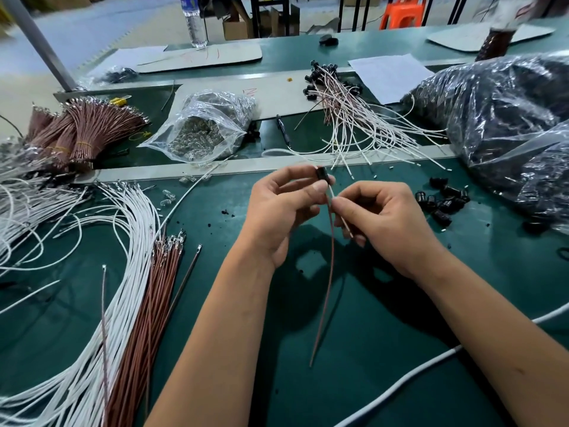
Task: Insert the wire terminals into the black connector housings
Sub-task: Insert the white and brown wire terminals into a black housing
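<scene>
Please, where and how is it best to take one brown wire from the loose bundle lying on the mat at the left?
Probably pinch a brown wire on its insulation just below the metal terminals, coming from above and from the right, where the green mat is bare. White wires crowd its left side, and gripping the terminal itself could bend it.

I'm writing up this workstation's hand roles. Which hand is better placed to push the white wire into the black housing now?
Right. The right hand already pinches the white wire just below the black housing, lined up with it. The left hand is occupied gripping that housing steady.
</scene>
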